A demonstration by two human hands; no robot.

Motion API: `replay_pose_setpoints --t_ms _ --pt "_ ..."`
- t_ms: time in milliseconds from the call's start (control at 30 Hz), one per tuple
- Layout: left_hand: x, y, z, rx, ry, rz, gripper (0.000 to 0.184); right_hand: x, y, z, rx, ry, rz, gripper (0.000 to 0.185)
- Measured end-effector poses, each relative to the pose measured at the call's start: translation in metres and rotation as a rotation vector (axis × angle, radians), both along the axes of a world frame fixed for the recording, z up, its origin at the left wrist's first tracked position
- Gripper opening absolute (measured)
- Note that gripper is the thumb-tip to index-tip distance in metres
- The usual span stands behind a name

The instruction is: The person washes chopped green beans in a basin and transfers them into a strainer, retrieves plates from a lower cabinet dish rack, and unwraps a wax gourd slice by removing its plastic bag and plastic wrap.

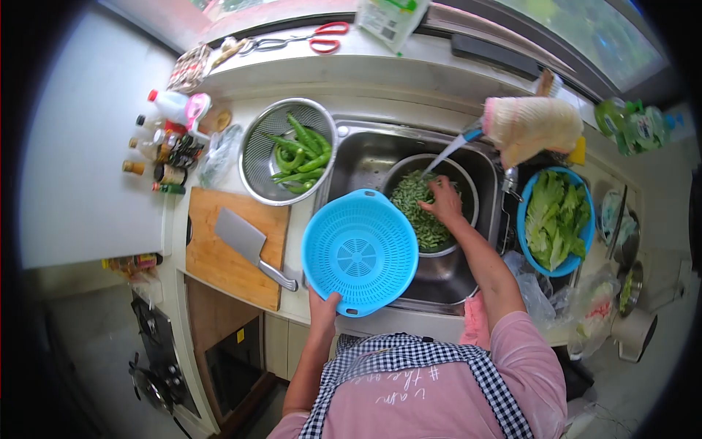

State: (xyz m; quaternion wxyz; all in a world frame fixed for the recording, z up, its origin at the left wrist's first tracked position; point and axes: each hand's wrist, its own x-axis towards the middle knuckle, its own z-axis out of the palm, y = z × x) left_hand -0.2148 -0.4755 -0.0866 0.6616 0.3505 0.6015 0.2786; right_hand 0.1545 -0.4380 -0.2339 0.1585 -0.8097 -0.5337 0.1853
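Observation:
My left hand (324,306) grips the near edge of a blue plastic colander (358,252), its thumb over the rim. The colander holds nothing and rests partly over the sink's left side. My right hand (443,201) is in a metal bowl (472,192) inside the sink, its fingers spread and bent on small green leafy vegetables (428,223). Water runs from the tap (468,136) into this bowl. Whether the fingertips hold any greens is hard to make out.
Left of the sink are a metal strainer (254,164) of green peppers and a cutting board (205,256) with a cleaver (241,233). Bottles (170,174) stand farther left. To the right, a blue basin (521,227) holds lettuce (559,219). Scissors (322,36) lie on the sill.

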Motion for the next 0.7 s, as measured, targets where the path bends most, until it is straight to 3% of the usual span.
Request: replay_pose_setpoints --t_ms 133,233,267,367,467,567,667,700 --pt "0.003 -0.002 0.0 -0.018 0.033 0.012 0.06 -0.015 0.019 0.01 -0.228 0.09 -0.051 0.103" --pt "0.007 0.0 0.003 -0.03 0.046 0.001 0.06 -0.048 0.024 -0.014 -0.385 0.077 0.121 0.091" --pt "0.008 0.001 0.007 -0.037 0.05 -0.002 0.06 -0.06 0.02 -0.023 -0.311 -0.047 0.177 0.07" --pt "0.01 0.004 0.014 -0.047 0.038 -0.007 0.06 -0.072 0.002 -0.043 -0.232 0.399 -0.019 0.051" --pt "0.002 0.001 -0.007 0.034 0.066 -0.048 0.061 -0.061 -0.022 -0.072 -0.233 0.347 0.155 0.044" --pt "0.0 -0.003 -0.015 0.047 0.065 -0.027 0.059 -0.053 -0.024 -0.027 -0.282 0.151 0.254 0.037" --pt "0.0 -0.004 -0.015 0.033 0.039 -0.03 0.059 -0.04 -0.018 0.001 -0.436 0.045 0.184 0.036" --pt "0.001 -0.004 -0.016 0.031 0.04 -0.026 0.059 -0.036 -0.017 0.003 -0.356 0.054 0.161 0.036"
